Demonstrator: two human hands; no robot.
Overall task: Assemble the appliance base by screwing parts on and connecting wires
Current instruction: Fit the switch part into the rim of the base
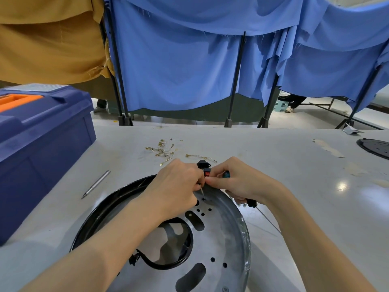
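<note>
The round appliance base [221,232], a grey metal plate with holes inside a black rim, lies on the table in front of me. My left hand [179,184] pinches a small screw [202,193] over a hole near the plate's far edge. My right hand [237,180] grips a screwdriver [252,204] with a teal-topped handle, its thin shaft pointing down to the right, and its fingertips meet the left hand at the screw. A black part with a red switch [205,168] sits just behind the fingers. A black wire [147,261] curls inside the base's central opening.
A blue toolbox [42,144] with an orange handle stands at the left. A silver pen-like tool [96,183] lies beside it. Several loose wires with gold terminals [166,150] lie behind my hands. Another black base [374,147] sits at the far right edge. Blue curtains hang behind the table.
</note>
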